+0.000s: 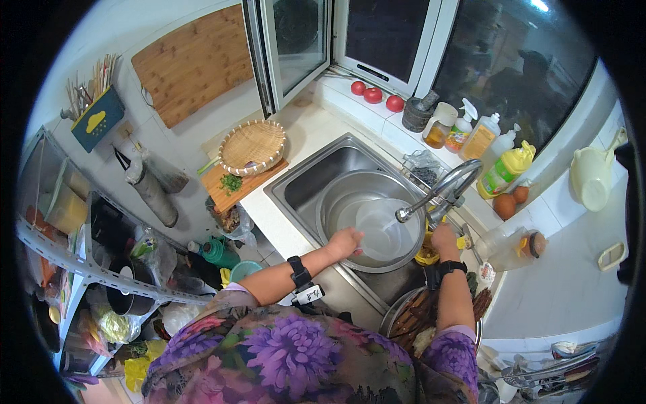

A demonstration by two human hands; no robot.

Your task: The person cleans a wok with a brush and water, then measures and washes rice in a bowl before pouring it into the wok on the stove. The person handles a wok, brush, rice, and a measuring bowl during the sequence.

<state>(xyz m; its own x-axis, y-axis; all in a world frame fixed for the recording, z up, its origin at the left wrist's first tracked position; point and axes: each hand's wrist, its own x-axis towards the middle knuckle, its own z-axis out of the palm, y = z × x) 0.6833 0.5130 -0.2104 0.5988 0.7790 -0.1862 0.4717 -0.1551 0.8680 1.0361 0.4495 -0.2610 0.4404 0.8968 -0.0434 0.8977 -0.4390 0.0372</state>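
A large stainless steel basin (330, 207) sits over the metal double sink (308, 177). Inside it is a translucent round bowl (381, 242), with water falling into it from the curved chrome faucet (444, 182). My left hand (345, 242) reaches over the basin's near rim, fingers closed on the bowl's edge. My right hand (445, 236) is up against the lower body of the faucet, above a yellow container (428, 256); its fingertips are hidden, so its grip is unclear.
Left of the sink, a woven bamboo basket (252, 146) rests on a wooden cutting board (222, 194) with chopped greens (231, 184). Tomatoes (372, 95), a stone mortar (418, 115) and several bottles (479, 136) line the sill. A pan (391, 315) lies near my right forearm.
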